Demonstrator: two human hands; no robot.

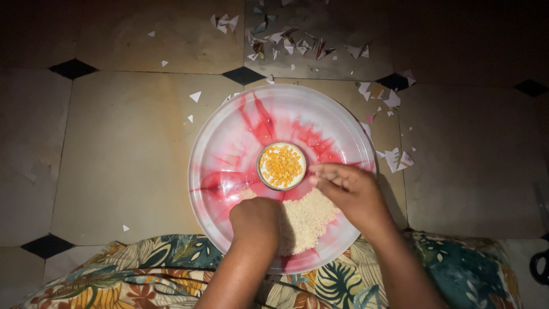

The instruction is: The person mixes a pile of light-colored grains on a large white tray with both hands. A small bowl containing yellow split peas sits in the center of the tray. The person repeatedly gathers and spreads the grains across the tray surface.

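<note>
Sorting judged partly done: small round bowl at the centre of the red-streaked plate already holds a layer of yellow lentils; a rice pile at the plate's near edge is still unsorted. Left hand is curled on the rice, grip unclear. Right hand fingers are pinched beside the bowl, contents hidden. No long axis; bowl faces up.
</note>
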